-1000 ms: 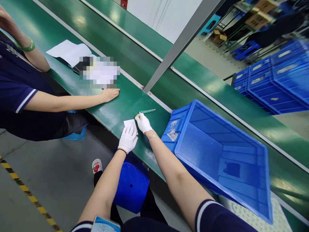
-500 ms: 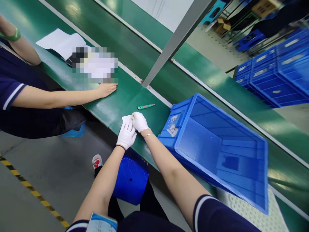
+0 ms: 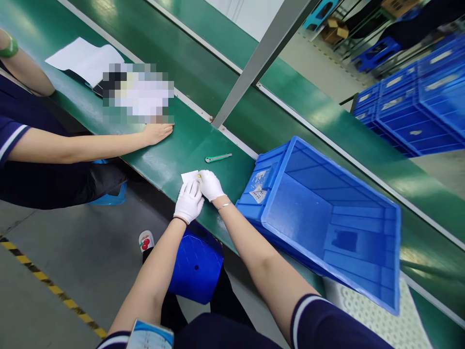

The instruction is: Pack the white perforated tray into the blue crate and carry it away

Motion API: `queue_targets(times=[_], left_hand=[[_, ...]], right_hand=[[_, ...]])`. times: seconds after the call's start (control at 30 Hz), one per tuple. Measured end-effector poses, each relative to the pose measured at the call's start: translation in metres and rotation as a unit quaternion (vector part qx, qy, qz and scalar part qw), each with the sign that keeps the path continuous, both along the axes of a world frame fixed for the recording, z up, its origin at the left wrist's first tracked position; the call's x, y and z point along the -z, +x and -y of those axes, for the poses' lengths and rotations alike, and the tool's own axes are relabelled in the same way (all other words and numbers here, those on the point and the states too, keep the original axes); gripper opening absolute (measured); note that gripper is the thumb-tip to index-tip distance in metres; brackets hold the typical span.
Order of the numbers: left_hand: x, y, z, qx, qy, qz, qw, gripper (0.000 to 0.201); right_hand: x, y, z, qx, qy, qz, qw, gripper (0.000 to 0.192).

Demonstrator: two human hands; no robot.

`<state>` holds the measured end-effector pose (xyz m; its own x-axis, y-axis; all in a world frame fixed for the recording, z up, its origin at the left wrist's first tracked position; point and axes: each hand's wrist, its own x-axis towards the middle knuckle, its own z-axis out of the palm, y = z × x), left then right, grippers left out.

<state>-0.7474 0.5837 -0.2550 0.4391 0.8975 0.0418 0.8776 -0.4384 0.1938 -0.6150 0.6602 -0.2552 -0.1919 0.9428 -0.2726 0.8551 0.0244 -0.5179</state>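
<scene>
My left hand (image 3: 189, 201), in a white glove, lies flat with fingers extended over the lower part of a small white paper (image 3: 189, 177) on the green bench. Close beside it, my right hand (image 3: 211, 185), also gloved in white, is closed with its fingertips at the paper's right edge. A tiny yellow bit shows at those fingertips; what the fingers hold is too small to name. A green utility knife (image 3: 218, 158) lies on the bench just beyond my right hand.
Right of my hands stands a large blue crate (image 3: 276, 203). A co-worker's hand (image 3: 159, 134) rests on the bench at left, by white sheets (image 3: 85, 60) and a blurred-out patch. A grey metal post (image 3: 250, 72) rises behind. Stacked blue crates (image 3: 417, 104) stand at far right.
The whole view has shifted slightly. My right hand has moved a little away from the knife, toward me, and more yellow shows at its fingertips. My left hand stays on the paper.
</scene>
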Motion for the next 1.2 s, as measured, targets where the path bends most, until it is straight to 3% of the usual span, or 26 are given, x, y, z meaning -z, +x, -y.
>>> queue_targets(times=[0.1,0.17,0.37,0.43,0.6,0.67,0.77,0.9,1.1,1.2], left_hand=[[-0.001,0.0,0.0,0.001,0.006,-0.003,1.0,0.054],[-0.003,0.0,0.0,0.0,0.012,-0.005,1.0,0.054],[-0.004,-0.001,0.0,0.003,0.019,-0.002,1.0,0.054],[-0.002,-0.001,0.0,0.002,0.018,0.0,1.0,0.053],[-0.002,0.0,0.0,0.001,0.016,-0.009,1.0,0.053],[-0.004,0.0,-0.001,-0.002,0.022,-0.017,1.0,0.055],[-0.006,0.0,-0.002,-0.002,0.033,-0.023,0.999,0.057],[-0.002,-0.001,-0.002,0.005,0.033,-0.023,0.999,0.053],[-0.003,0.0,-0.001,-0.001,0.042,-0.022,0.999,0.051],[-0.006,0.001,-0.003,0.001,0.052,-0.024,0.998,0.054]], right_hand=[[0.001,-0.009,-0.03,0.01,0.006,-0.008,1.0,0.025],[-0.002,-0.008,-0.034,0.025,0.001,-0.018,1.0,0.026],[-0.004,0.009,0.019,0.03,-0.013,-0.013,0.999,0.02],[-0.001,0.006,0.021,0.019,-0.014,-0.005,1.0,0.018],[0.0,-0.009,-0.029,0.035,-0.009,-0.024,0.999,0.025],[-0.004,-0.006,-0.037,0.05,-0.016,-0.043,0.998,0.025],[-0.008,0.007,-0.014,0.061,-0.021,-0.058,0.996,0.023],[-0.004,0.012,0.017,0.027,-0.022,-0.054,0.998,0.018],[-0.002,-0.01,-0.035,0.039,-0.01,-0.056,0.998,0.024],[-0.007,-0.004,-0.029,0.052,-0.016,-0.072,0.996,0.023]])
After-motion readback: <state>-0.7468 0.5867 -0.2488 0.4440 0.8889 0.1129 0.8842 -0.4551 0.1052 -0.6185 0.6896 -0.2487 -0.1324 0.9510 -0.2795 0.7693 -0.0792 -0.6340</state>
